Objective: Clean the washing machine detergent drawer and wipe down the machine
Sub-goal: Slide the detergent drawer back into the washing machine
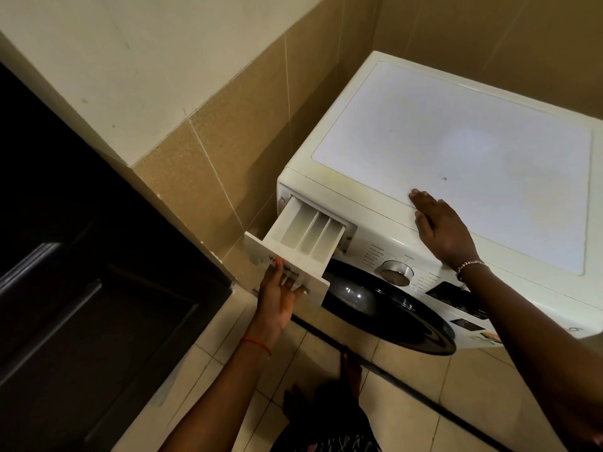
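Your left hand [280,293] grips the front of the detergent drawer [303,244], pulled partway out at frame centre; your right hand [439,228] lies flat on the washing machine [456,151] top. Yank unevenly and the drawer may jam or drop.

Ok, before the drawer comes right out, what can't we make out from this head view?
- Back of the detergent drawer: head view, hidden inside the washing machine.
- Fingertips of the left hand: head view, tucked into the drawer's front grip.
- Labels round the dial: head view, too small and blurred to read.
- Machine's right side: cut off by the frame edge.
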Demonstrator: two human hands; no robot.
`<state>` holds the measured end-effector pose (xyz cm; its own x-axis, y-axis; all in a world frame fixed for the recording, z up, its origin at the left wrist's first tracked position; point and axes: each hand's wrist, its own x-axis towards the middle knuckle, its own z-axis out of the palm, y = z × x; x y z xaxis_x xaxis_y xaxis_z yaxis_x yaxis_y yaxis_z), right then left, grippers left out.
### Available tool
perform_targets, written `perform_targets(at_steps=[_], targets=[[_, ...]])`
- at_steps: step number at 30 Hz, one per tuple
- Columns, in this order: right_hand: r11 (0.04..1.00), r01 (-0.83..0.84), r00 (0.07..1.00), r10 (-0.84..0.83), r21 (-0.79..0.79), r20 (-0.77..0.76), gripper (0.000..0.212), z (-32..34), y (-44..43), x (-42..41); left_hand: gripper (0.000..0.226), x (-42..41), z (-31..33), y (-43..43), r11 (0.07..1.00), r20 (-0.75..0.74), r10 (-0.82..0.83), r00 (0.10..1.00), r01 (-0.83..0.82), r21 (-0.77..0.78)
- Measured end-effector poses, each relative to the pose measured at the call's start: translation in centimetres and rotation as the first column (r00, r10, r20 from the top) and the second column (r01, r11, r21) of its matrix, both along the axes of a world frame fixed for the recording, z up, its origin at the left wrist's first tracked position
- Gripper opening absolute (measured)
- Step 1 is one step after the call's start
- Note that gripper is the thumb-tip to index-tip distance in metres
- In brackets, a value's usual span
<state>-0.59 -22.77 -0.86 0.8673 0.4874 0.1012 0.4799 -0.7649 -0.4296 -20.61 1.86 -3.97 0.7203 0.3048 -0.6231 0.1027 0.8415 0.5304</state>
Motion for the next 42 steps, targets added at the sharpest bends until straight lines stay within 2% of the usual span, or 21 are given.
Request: perform_targets(at_steps=[11, 23, 29, 34, 38, 40, 42], targets=[[1.0, -0.009, 1.0, 0.009, 0.024, -0.003, 0.048, -0.6, -0.5, 0.7, 0.046, 8.1, -0.2, -1.1, 0.998, 0.003, 0.058, 0.998, -0.058, -0.034], [0.998, -0.005, 1.0, 0.006, 0.062, -0.01, 0.046, -1.1, -0.6, 0.9, 0.043, 12.7, -1.1, -1.9, 0.998, -0.019, 0.01, 1.0, -0.009, 0.058], [0.998, -0.002, 1.0, 0.002, 0.055, 0.0, 0.046, -1.2, -0.6, 0.8, 0.025, 13.4, -1.4, -2.0, 0.999, -0.039, 0.012, 0.999, -0.011, 0.038], [0.998, -0.01, 1.0, 0.011, 0.062, -0.01, 0.047, -1.2, -0.6, 0.9, 0.043, 13.2, -1.5, -2.0, 0.996, -0.098, 0.008, 0.995, 0.0, 0.084], [0.998, 0.0, 1.0, 0.001, 0.068, -0.019, 0.046, -1.1, -0.7, 0.9, 0.043, 13.1, -0.9, -2.3, 0.984, -0.113, 0.036, 0.993, -0.016, 0.177], [0.998, -0.001, 1.0, 0.002, 0.063, -0.017, 0.046, -1.2, -0.8, 0.8, 0.047, 13.2, -1.0, -2.3, 0.957, -0.153, 0.058, 0.987, -0.011, 0.289], [0.998, -0.006, 1.0, 0.006, 0.057, -0.011, 0.047, -1.3, -0.8, 0.9, 0.053, 13.4, -1.4, -2.1, 0.869, -0.227, 0.038, 0.973, 0.08, 0.488]])
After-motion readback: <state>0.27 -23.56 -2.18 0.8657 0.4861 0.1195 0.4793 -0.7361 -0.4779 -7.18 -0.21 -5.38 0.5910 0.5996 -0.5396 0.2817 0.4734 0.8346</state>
